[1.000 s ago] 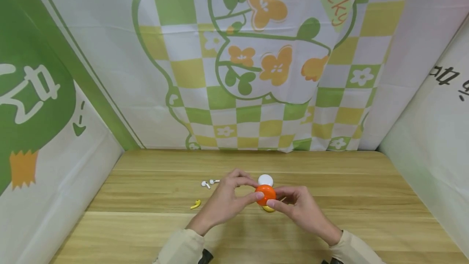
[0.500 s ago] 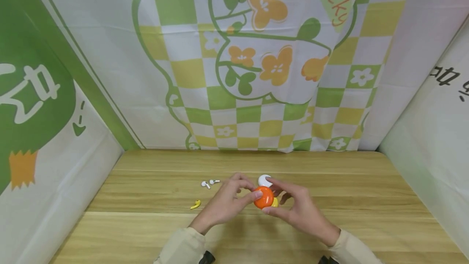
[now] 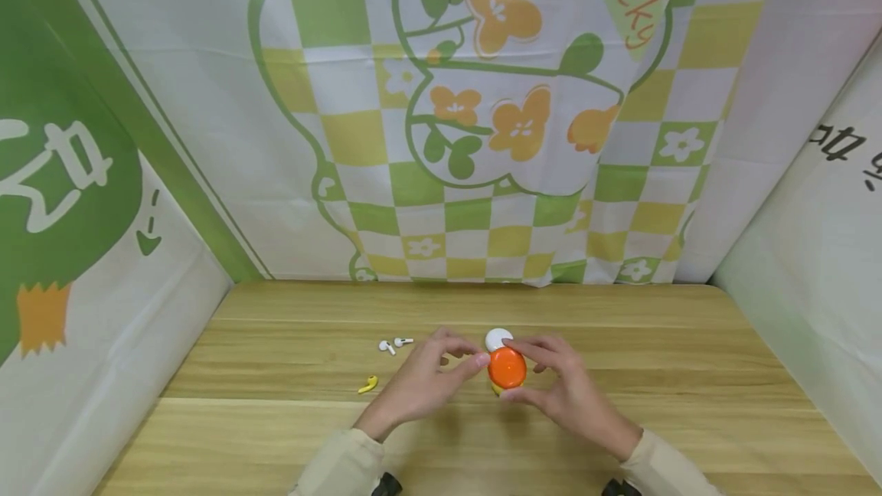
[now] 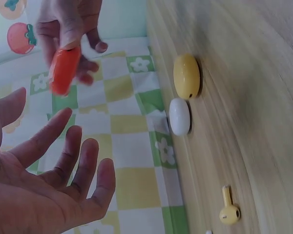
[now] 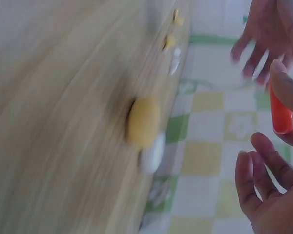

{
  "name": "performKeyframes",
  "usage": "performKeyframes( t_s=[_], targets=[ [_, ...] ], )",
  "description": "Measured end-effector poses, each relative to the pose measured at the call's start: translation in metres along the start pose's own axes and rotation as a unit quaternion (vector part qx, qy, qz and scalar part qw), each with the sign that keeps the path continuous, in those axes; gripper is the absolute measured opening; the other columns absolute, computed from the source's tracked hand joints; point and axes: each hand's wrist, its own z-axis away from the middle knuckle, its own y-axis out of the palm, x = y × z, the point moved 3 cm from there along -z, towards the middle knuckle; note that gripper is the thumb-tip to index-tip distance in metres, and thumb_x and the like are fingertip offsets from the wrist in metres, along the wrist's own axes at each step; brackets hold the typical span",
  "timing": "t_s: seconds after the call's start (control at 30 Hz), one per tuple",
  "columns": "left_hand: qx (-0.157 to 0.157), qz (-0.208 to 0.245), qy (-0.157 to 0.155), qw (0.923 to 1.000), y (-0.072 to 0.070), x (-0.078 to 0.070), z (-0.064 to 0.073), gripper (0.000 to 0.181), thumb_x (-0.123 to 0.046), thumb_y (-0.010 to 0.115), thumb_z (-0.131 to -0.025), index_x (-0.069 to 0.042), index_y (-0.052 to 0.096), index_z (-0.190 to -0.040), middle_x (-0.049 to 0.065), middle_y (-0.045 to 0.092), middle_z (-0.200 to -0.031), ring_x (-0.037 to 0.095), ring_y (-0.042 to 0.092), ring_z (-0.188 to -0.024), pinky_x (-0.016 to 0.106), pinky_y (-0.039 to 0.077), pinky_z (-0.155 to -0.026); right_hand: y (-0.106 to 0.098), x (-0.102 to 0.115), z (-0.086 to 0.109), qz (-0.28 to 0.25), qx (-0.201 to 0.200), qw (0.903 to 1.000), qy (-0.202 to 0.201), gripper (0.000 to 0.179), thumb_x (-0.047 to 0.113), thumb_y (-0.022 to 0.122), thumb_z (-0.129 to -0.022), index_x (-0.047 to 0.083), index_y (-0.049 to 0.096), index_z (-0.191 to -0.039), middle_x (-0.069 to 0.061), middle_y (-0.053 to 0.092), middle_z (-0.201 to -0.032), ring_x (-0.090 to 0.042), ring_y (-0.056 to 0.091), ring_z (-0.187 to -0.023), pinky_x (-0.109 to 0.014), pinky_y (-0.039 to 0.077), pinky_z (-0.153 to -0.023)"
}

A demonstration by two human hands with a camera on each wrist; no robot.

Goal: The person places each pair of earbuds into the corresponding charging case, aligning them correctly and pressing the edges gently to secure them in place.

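My right hand [image 3: 575, 396] pinches a glossy orange round earbud case [image 3: 507, 368] between thumb and fingers, holding it above the table. Beside it, my left hand [image 3: 434, 381] has relaxed fingers spread, its thumb tip close to the case's left edge. The left wrist view shows that palm with nothing in it and a gap between its fingertips and the case. Beneath the orange case, a yellow rounded case [image 4: 186, 77] lies on the table, mostly covered in the head view. A white rounded case [image 3: 496, 337] lies just behind it.
Two white earbuds [image 3: 387, 347] and a yellow earbud [image 3: 368, 384] lie on the wooden table [image 3: 289, 435] left of my left hand. A second yellow piece [image 5: 178, 17] shows in the right wrist view. A checked, flowered cloth [image 3: 468, 213] hangs behind the table, with printed side panels.
The left thumb has come off the orange case, leaving it in the right hand. The case has shifted slightly right, and the right fingers have moved to its upper edge.
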Motion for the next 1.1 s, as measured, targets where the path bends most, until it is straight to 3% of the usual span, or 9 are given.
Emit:
performKeyframes(
  t_s=[0.13,0.23,0.33,0.5,0.67,0.8,0.93,1.1],
  targets=[
    [-0.024,-0.010,-0.008,0.9996,-0.010,0.007,0.005,0.036,-0.043,0.060,-0.102,-0.012,0.074,-0.115,0.007,0.062,-0.126,0.025,0.057,-0.117,0.053,0.047,-0.097,-0.015,-0.036,0.004,0.032,0.006,0.9953,0.091,0.059,0.016,0.093,-0.071,0.005,0.071,-0.125,-0.004,0.071,-0.111,-0.017,0.062,-0.096,-0.033,0.056,-0.072],
    [-0.040,-0.013,-0.014,0.9990,-0.017,0.012,0.010,0.033,-0.041,0.061,-0.102,-0.013,0.074,-0.115,0.008,0.063,-0.126,0.026,0.058,-0.117,0.054,0.047,-0.096,-0.031,-0.068,0.011,0.059,0.018,0.9845,0.164,0.058,0.021,0.089,-0.077,0.003,0.069,-0.128,-0.008,0.072,-0.112,-0.022,0.062,-0.100,-0.037,0.055,-0.076],
    [-0.049,-0.017,-0.019,0.9985,-0.023,0.015,0.013,0.031,-0.039,0.062,-0.102,-0.014,0.074,-0.115,0.007,0.063,-0.123,0.026,0.058,-0.114,0.052,0.048,-0.095,-0.050,-0.095,0.018,0.078,0.024,0.9757,0.203,0.057,0.024,0.086,-0.083,-0.002,0.066,-0.130,-0.013,0.071,-0.113,-0.029,0.062,-0.103,-0.046,0.055,-0.080],
    [-0.053,-0.017,-0.027,0.9981,-0.029,0.018,0.017,0.030,-0.038,0.063,-0.101,-0.013,0.074,-0.114,0.004,0.064,-0.118,0.024,0.058,-0.111,0.048,0.049,-0.093,-0.076,-0.125,0.030,0.113,0.028,0.9699,0.214,0.056,0.022,0.085,-0.084,-0.009,0.066,-0.126,-0.024,0.068,-0.110,-0.041,0.062,-0.102,-0.058,0.052,-0.085],
    [-0.057,-0.018,-0.030,0.9978,-0.031,0.020,0.017,0.029,-0.037,0.064,-0.101,-0.013,0.075,-0.114,0.003,0.064,-0.116,0.021,0.058,-0.109,0.047,0.050,-0.092,-0.091,-0.142,0.040,0.164,0.047,0.9638,0.205,0.055,0.023,0.088,-0.081,-0.010,0.069,-0.120,-0.026,0.069,-0.104,-0.042,0.061,-0.097,-0.058,0.050,-0.082],
    [-0.055,-0.016,-0.030,0.9979,-0.032,0.021,0.017,0.030,-0.037,0.064,-0.101,-0.012,0.074,-0.114,0.002,0.064,-0.115,0.020,0.057,-0.109,0.047,0.049,-0.092,-0.095,-0.147,0.046,0.190,0.065,0.9578,0.205,0.053,0.026,0.088,-0.080,-0.008,0.071,-0.117,-0.023,0.069,-0.101,-0.041,0.057,-0.097,-0.056,0.042,-0.086],
    [-0.052,-0.012,-0.033,0.9981,-0.032,0.020,0.018,0.031,-0.037,0.063,-0.102,-0.011,0.074,-0.115,0.003,0.063,-0.115,0.021,0.057,-0.109,0.048,0.049,-0.093,-0.095,-0.147,0.051,0.205,0.082,0.9468,0.234,0.058,0.033,0.086,-0.082,-0.006,0.069,-0.122,-0.029,0.063,-0.110,-0.044,0.048,-0.107,-0.057,0.029,-0.090],
    [-0.053,-0.011,-0.035,0.9979,-0.032,0.020,0.017,0.029,-0.036,0.064,-0.101,-0.012,0.074,-0.114,0.002,0.063,-0.114,0.020,0.057,-0.108,0.048,0.049,-0.093,-0.096,-0.147,0.053,0.230,0.097,0.9333,0.258,0.068,0.042,0.085,-0.082,-0.005,0.067,-0.127,-0.037,0.054,-0.121,-0.047,0.041,-0.112,-0.058,0.028,-0.087]
  ],
)
